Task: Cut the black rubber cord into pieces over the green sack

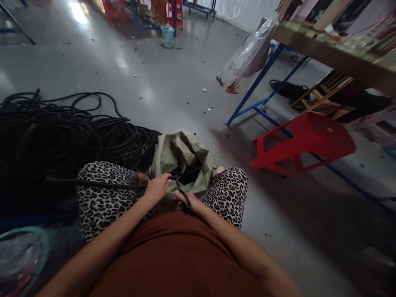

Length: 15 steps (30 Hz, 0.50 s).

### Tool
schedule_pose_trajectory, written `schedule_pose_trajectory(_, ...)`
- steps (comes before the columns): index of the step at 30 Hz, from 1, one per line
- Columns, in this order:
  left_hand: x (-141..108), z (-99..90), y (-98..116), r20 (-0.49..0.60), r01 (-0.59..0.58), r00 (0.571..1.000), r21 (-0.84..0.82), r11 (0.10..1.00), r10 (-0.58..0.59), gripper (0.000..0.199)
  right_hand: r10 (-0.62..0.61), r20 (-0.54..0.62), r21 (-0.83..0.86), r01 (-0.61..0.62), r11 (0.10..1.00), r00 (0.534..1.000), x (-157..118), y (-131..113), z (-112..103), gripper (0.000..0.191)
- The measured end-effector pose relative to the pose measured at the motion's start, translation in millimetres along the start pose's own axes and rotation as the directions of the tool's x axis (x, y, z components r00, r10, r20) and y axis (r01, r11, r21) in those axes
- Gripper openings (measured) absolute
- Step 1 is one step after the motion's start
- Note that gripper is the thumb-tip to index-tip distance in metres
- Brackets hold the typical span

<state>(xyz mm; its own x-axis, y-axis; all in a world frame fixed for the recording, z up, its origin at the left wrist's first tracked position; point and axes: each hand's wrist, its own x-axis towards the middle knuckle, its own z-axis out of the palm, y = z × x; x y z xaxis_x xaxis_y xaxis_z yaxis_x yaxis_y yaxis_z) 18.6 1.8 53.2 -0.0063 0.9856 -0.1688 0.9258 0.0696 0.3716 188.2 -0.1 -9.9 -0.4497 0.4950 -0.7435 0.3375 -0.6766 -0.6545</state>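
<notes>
My left hand (157, 189) is closed around a black cord (105, 184), which runs in from the left across my knee. The cord's end sticks out just past my fingers. In my right hand (189, 201) is a pair of scissors (182, 193) with black handles, their blades touching or very near the cord's end. Both hands are over the near rim of an open greenish woven sack (163, 159) between my knees. Dark pieces (189, 176) lie inside it, too dim to make out singly.
A large pile of black cord (93, 132) covers the floor at left. A bin (46, 247) stands at lower left, a red stool (309, 140) at right beside a blue-legged table (334, 53). A clear bag (247, 53) hangs there. A small basket (167, 37) stands farther back.
</notes>
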Motion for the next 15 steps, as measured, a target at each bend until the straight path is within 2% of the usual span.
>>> schedule_pose_trajectory(7, -3.0, -0.2, 0.7, 0.026, -0.008, 1.000, -0.012, 1.000, 0.008, 0.029, -0.022, -0.004, -0.008, 0.022, 1.000, 1.000, 3.1, -0.2, 1.7, 0.043)
schedule_pose_trajectory(15, -7.1, -0.2, 1.4, 0.068, -0.005, 0.998, -0.030, 1.000, 0.007, 0.030, 0.024, -0.007, 0.015, -0.024, 1.000, 1.000, -0.4, -6.5, 4.9, 0.039)
